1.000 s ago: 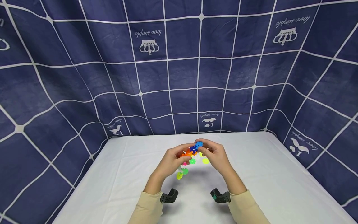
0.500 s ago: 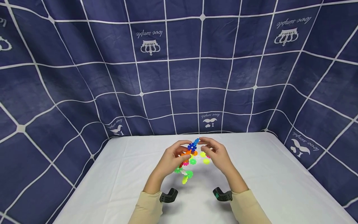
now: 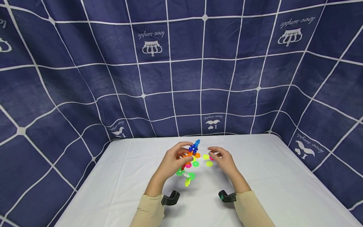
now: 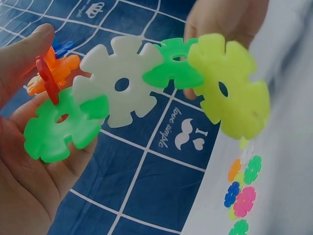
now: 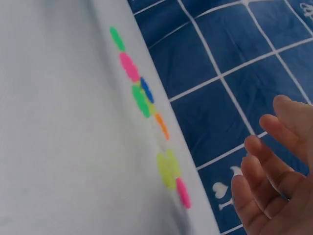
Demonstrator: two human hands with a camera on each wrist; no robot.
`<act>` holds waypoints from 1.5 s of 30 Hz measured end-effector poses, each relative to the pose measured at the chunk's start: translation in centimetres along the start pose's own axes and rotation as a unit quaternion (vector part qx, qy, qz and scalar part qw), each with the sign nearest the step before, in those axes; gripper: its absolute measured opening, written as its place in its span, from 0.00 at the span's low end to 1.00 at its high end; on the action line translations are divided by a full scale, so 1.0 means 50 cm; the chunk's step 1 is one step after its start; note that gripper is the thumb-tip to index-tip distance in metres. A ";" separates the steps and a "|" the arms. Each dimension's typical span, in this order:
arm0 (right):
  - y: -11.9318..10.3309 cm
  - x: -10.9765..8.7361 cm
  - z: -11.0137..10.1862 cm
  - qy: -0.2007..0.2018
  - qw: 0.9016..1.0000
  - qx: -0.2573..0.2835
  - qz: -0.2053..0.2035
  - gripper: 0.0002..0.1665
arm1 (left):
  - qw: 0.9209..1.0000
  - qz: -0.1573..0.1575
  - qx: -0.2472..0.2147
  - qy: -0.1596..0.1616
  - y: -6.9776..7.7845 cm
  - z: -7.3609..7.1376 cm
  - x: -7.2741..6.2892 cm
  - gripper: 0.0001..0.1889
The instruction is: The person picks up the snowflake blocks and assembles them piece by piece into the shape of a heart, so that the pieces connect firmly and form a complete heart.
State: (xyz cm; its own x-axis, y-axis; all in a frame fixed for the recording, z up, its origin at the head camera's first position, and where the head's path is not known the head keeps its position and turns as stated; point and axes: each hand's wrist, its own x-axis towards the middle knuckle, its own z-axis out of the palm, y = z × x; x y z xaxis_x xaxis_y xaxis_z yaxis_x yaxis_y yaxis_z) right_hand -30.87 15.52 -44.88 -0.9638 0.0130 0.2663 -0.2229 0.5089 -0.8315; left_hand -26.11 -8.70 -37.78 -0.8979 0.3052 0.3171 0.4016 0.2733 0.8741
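My left hand (image 3: pixel 172 161) holds a chain of interlocking snowflake discs between thumb and fingers. A light blue disc (image 3: pixel 197 142) and a dark blue disc (image 3: pixel 193 149) stick up at its top end. Orange pieces (image 4: pixel 63 68) and a red disc (image 4: pixel 47 81) sit by the thumb in the left wrist view. From there run a green disc (image 4: pixel 63 128), a white disc (image 4: pixel 100 73), another green disc (image 4: pixel 168 73) and a yellow disc (image 4: pixel 244 93) at the low end. My right hand (image 3: pixel 225 160) hovers with loosely bent fingers, holding nothing, apart from the chain.
Loose snowflake discs lie on the white-covered table (image 3: pixel 136 189), among them a green disc (image 3: pixel 195 164), a yellow disc (image 3: pixel 209 163) and a pink disc (image 5: pixel 129 67). A dark blue gridded curtain (image 3: pixel 187 75) hangs behind and at both sides.
My right hand has let go of the light blue disc and moved away to the right and down. In the left hand, the chain has turned slightly, and its low end shows more.
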 end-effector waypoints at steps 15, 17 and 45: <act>0.068 0.002 0.026 -0.045 0.996 -0.067 0.031 0.19 | 1.000 0.022 0.006 0.018 -0.015 -0.001 0.005 0.24; 0.072 0.001 0.028 -0.051 0.995 -0.079 0.031 0.19 | 0.999 0.022 0.011 0.026 -0.016 0.000 0.005 0.25; 0.084 -0.012 0.043 -0.054 0.984 -0.168 -0.003 0.16 | 0.999 0.031 -0.034 0.023 -0.019 0.001 0.004 0.26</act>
State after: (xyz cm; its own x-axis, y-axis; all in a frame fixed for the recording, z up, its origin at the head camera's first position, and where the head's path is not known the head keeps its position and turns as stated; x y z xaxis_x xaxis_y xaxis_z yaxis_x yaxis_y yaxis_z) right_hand -31.55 15.79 -49.59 -0.9767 -0.0729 0.2018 -0.1846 0.7652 -0.6167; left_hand -26.65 -8.83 -38.56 -0.8800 0.2774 0.3856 0.4443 0.1933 0.8748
